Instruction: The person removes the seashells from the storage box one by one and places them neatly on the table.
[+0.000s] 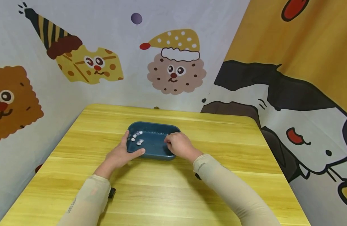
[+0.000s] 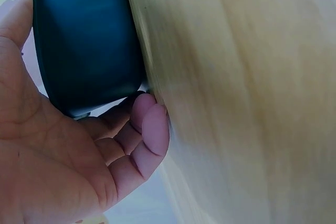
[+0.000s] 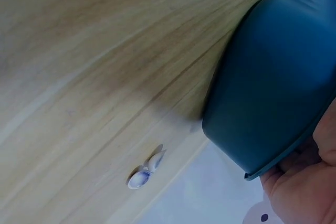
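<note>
On the yellow wood-grain desk (image 1: pixel 159 194), my left hand (image 1: pixel 120 156) grips the blue rectangular plastic tray (image 1: pixel 154 143), likely light, best rim-held; whether my right hand (image 1: pixel 180 144) pinches anything, I can't tell.

Blue tray (image 1: pixel 153 144) on yellow counter (image 1: pixel 150 191), white pieces (image 1: pixel 138 143) inside, left hand (image 1: pixel 119 154) holding one end, right hand (image 1: pixel 181 145) over the other
</note>
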Demonstrator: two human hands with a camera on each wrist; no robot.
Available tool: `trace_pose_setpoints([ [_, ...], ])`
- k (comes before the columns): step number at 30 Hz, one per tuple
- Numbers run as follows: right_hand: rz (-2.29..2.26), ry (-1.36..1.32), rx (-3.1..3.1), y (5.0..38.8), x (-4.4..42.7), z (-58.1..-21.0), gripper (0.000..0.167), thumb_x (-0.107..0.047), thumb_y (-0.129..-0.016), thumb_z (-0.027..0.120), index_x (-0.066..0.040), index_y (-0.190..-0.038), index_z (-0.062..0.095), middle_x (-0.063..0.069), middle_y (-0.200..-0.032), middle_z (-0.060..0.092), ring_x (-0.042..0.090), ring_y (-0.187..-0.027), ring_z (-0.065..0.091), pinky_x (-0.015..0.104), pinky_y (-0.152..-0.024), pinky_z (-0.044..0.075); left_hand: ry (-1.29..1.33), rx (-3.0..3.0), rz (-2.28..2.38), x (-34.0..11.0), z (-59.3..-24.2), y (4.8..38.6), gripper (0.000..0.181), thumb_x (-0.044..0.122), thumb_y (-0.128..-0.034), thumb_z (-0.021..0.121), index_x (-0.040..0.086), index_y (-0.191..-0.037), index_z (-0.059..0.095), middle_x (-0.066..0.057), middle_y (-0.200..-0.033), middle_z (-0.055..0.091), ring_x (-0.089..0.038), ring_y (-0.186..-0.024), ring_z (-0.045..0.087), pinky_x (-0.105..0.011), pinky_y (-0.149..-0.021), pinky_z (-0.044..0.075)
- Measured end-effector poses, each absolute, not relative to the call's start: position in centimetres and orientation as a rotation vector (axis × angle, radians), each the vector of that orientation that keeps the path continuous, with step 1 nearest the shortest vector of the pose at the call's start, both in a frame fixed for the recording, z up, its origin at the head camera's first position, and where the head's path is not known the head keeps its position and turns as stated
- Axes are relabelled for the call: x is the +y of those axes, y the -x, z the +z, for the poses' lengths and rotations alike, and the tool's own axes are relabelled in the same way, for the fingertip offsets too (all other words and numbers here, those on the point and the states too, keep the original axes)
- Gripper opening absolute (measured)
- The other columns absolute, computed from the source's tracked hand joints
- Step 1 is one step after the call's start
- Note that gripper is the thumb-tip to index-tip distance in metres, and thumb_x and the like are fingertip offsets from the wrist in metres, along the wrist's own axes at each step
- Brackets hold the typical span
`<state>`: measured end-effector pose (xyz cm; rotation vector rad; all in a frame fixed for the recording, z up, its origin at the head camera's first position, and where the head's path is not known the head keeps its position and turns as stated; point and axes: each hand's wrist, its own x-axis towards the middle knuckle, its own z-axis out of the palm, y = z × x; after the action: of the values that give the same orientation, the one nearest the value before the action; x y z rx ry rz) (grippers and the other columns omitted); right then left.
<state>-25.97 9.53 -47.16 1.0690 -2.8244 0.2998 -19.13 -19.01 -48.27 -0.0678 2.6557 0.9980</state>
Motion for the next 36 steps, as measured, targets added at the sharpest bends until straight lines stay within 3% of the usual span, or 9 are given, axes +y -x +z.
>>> trace_pose_setpoints([
  [4,0.306,-1.067,-2.829,25.93,9.52,-47.15,0.014,-0.012,-0.101,0.073,-0.014,-0.112,0.082,0.002,-0.109,0.082,0.021,-0.102,0.077,0.041,-0.094,0.061,0.070,2.663,0.983,-18.96,-48.18,19.11,0.131,0.087,-0.0871,0.061,0.030,-0.170,-0.022,-0.034,-0.174,0.018,-0.059,-0.140,0.053,-0.046,-0.078,0.055],
  [11,0.337,-1.065,-2.829,25.90,9.55,-47.38,0.015,-0.014,-0.102,0.072,-0.014,-0.112,0.083,0.001,-0.109,0.082,0.021,-0.101,0.077,0.041,-0.095,0.061,0.079,2.666,0.972,-18.87,-48.18,19.10,0.127,0.083,-0.0906,0.061,0.029,-0.170,-0.022,-0.034,-0.174,0.019,-0.058,-0.140,0.053,-0.044,-0.077,0.054],
  [20,0.358,-1.056,-2.825,25.87,9.71,-47.57,0.015,-0.015,-0.104,0.071,-0.015,-0.113,0.082,0.001,-0.109,0.082,0.020,-0.102,0.077,0.040,-0.095,0.061,0.089,2.663,0.969,-18.80,-48.17,19.10,0.128,0.084,-0.0899,0.061,0.029,-0.170,-0.022,-0.033,-0.175,0.018,-0.059,-0.145,0.047,-0.054,-0.088,0.055],
  [27,0.408,-1.047,-2.809,25.90,9.83,-47.61,0.015,-0.014,-0.104,0.070,-0.014,-0.113,0.082,0.002,-0.109,0.082,0.021,-0.101,0.076,0.040,-0.094,0.061,0.092,2.657,0.981,-18.73,-48.03,19.20,0.128,0.084,-0.0892,0.061,0.030,-0.170,-0.022,-0.033,-0.175,0.017,-0.058,-0.142,0.051,-0.049,-0.083,0.055],
  [36,0.421,-1.047,-2.825,25.79,9.89,-47.54,0.017,-0.014,-0.105,0.069,-0.014,-0.115,0.082,0.002,-0.111,0.082,0.021,-0.103,0.077,0.040,-0.096,0.060,0.094,2.654,0.976,-18.76,-47.95,19.07,0.128,0.083,-0.0905,0.062,0.029,-0.170,-0.023,-0.033,-0.175,0.017,-0.058,-0.142,0.051,-0.056,-0.090,0.055],
])
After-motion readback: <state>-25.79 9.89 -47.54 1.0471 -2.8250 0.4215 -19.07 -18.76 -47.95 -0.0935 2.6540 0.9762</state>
